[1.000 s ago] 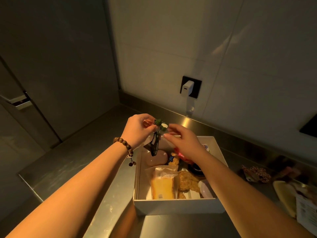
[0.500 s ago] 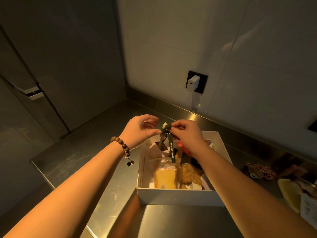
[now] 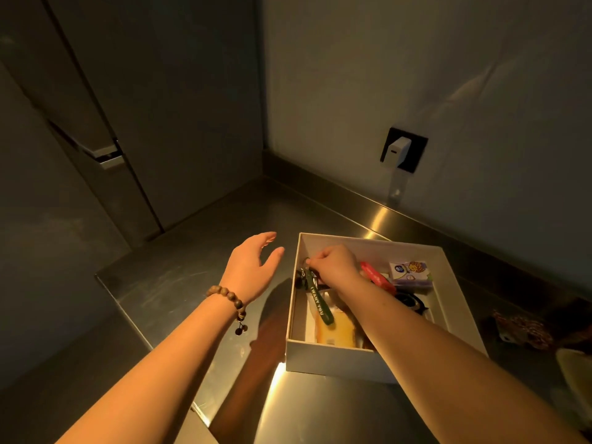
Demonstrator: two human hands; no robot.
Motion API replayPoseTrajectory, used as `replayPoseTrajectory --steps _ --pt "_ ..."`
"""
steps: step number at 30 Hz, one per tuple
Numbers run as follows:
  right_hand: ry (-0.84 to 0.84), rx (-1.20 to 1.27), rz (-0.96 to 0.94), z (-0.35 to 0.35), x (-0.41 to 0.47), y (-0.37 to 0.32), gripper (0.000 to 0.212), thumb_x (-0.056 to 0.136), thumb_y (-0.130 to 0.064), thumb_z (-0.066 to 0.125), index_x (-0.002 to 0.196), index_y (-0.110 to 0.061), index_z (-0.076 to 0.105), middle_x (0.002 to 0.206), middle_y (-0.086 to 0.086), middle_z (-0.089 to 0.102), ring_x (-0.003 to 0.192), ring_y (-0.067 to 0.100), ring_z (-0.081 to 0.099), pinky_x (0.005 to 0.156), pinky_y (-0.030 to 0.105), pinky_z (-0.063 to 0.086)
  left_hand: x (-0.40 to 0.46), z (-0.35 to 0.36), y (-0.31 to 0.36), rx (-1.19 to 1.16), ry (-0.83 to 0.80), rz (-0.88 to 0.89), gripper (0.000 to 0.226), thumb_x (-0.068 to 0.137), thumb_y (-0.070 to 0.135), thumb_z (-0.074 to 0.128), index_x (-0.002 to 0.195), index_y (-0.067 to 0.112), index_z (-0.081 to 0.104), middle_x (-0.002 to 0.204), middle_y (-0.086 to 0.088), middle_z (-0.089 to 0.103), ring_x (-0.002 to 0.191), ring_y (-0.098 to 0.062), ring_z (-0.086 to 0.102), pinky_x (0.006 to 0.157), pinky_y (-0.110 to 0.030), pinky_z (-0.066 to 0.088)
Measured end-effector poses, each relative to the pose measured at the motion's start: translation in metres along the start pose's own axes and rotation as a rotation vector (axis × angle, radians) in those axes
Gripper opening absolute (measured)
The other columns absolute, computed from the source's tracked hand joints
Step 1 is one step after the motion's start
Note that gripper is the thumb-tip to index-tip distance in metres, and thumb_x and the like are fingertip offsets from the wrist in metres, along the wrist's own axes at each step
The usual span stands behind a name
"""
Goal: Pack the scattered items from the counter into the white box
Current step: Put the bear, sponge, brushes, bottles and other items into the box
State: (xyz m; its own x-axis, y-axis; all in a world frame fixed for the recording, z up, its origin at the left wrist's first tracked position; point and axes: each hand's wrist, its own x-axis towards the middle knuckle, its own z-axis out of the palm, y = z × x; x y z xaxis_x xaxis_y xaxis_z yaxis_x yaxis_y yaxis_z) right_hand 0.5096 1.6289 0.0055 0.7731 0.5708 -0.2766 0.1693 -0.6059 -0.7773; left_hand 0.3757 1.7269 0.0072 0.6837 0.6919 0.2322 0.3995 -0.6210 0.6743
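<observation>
On my far left I see a dark cabinet door (image 3: 105, 155) with a pale handle, and below it the steel counter (image 3: 192, 251) running back to the tiled wall. The left hand (image 3: 253, 267) hovers above the counter just left of the box, fingers loose and spread, gripping nothing; a bead bracelet (image 3: 229, 299) sits on that wrist.

Next comes the white box (image 3: 336, 363), open on the counter. The right hand (image 3: 333, 265) is inside its far left corner, fingers curled and pinching the top of a green key strap (image 3: 320, 302) – the strap hangs down from the fingers along the left wall, its printed tail lying over a yellow packet (image 3: 336, 330) at the near side of the box. I cannot tell whether the dark bits at the strap's ring touch the box floor.

Further right in the box, just beside the right wrist, lies a red wrapped piece (image 3: 378, 277), then a small printed carton (image 3: 410, 270) against the far right side, and a dark round thing (image 3: 413, 301) partly hidden under the forearm.

On the wall above, a white charger (image 3: 395, 152) sits in a black socket. At the far right, outside the box, a patterned pouch (image 3: 525, 331) lies on the counter – too dim for me to make out more
</observation>
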Motion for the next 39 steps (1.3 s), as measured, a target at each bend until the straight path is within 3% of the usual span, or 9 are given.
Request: replayPoseTrajectory --steps 9,16,20,24,28,31,34,36,39 --pt "-0.054 -0.031 0.053 0.006 0.002 -0.002 0.018 0.091 -0.024 0.057 0.082 -0.013 0.069 0.077 0.006 0.064 0.074 0.019 0.063 0.066 0.028 0.051 -0.014 0.011 -0.008 -0.010 -0.029 -0.065 0.044 0.092 0.038 0.048 0.132 0.020 0.046 0.134 -0.001 0.052 0.122 -0.016 0.048 0.099 -0.032 0.039" --pt "-0.046 0.201 0.156 -0.014 -0.007 -0.005 0.027 0.096 -0.021 0.045 0.089 -0.008 0.067 0.089 0.009 0.068 0.076 0.017 0.063 0.060 0.023 0.051 -0.012 0.008 0.005 -0.024 -0.027 -0.033 0.046 0.092 0.038 0.048 0.134 0.020 0.044 0.136 -0.001 0.050 0.123 -0.016 0.047 0.098 -0.031 0.039" --pt "0.050 0.355 0.124 -0.040 -0.018 0.000 0.031 0.098 -0.025 0.043 0.097 -0.007 0.068 0.097 0.010 0.070 0.090 0.020 0.066 0.081 0.032 0.054 -0.007 0.011 0.028 -0.033 -0.027 0.056 0.047 0.092 0.037 0.049 0.135 0.019 0.042 0.136 -0.002 0.049 0.123 -0.015 0.046 0.096 -0.025 0.034" --pt "0.232 0.228 -0.052 -0.072 -0.039 0.019 0.027 0.097 -0.035 0.043 0.095 -0.021 0.067 0.093 0.003 0.067 0.088 0.018 0.062 0.087 0.041 0.053 -0.005 0.031 0.059 -0.037 -0.066 0.156 0.049 0.090 0.039 0.050 0.135 0.021 0.042 0.135 -0.001 0.049 0.123 -0.016 0.045 0.099 -0.029 0.036" --pt "0.377 0.057 -0.152 -0.106 -0.064 0.054 0.019 0.095 -0.040 0.045 0.106 -0.035 0.060 0.100 -0.006 0.063 0.086 0.007 0.059 0.076 0.029 0.054 -0.006 0.065 0.092 -0.002 -0.150 0.249 0.054 0.088 0.045 0.048 0.136 0.021 0.041 0.137 -0.001 0.048 0.125 -0.017 0.043 0.102 -0.033 0.034" --pt "0.476 -0.087 -0.196 -0.137 -0.084 0.086 0.034 0.094 -0.038 0.048 0.125 -0.026 0.054 0.124 -0.004 0.055 0.108 0.011 0.054 0.079 0.021 0.045 -0.014 0.092 0.120 0.001 -0.227 0.328 0.056 0.087 0.046 0.049 0.136 0.019 0.040 0.136 -0.004 0.049 0.123 -0.020 0.044 0.104 -0.037 0.034" --pt "0.555 -0.283 -0.172 -0.165 -0.107 0.124 0.043 0.093 -0.040 0.049 0.130 -0.017 0.053 0.136 0.004 0.050 0.126 0.020 0.046 0.099 0.034 0.040 -0.031 0.121 0.153 0.003 -0.282 0.389 0.057 0.088 0.047 0.048 0.136 0.017 0.041 0.137 -0.005 0.048 0.120 -0.021 0.047 0.104 -0.041 0.037" --pt "0.614 -0.315 -0.120 -0.182 -0.125 0.151 0.045 0.093 -0.038 0.050 0.130 -0.014 0.054 0.139 0.008 0.049 0.130 0.022 0.042 0.108 0.037 0.035 -0.046 0.140 0.176 0.008 -0.297 0.461 0.057 0.088 0.046 0.049 0.135 0.015 0.042 0.135 -0.006 0.049 0.122 -0.021 0.045 0.105 -0.038 0.035" --pt "0.698 -0.320 -0.104 -0.209 -0.153 0.191 0.036 0.091 -0.031 0.056 0.121 -0.011 0.061 0.129 0.010 0.056 0.124 0.024 0.047 0.105 0.033 0.034 -0.071 0.169 0.211 0.032 -0.334 0.556 0.059 0.089 0.046 0.048 0.137 0.013 0.039 0.140 -0.008 0.044 0.129 -0.022 0.038 0.110 -0.036 0.028"
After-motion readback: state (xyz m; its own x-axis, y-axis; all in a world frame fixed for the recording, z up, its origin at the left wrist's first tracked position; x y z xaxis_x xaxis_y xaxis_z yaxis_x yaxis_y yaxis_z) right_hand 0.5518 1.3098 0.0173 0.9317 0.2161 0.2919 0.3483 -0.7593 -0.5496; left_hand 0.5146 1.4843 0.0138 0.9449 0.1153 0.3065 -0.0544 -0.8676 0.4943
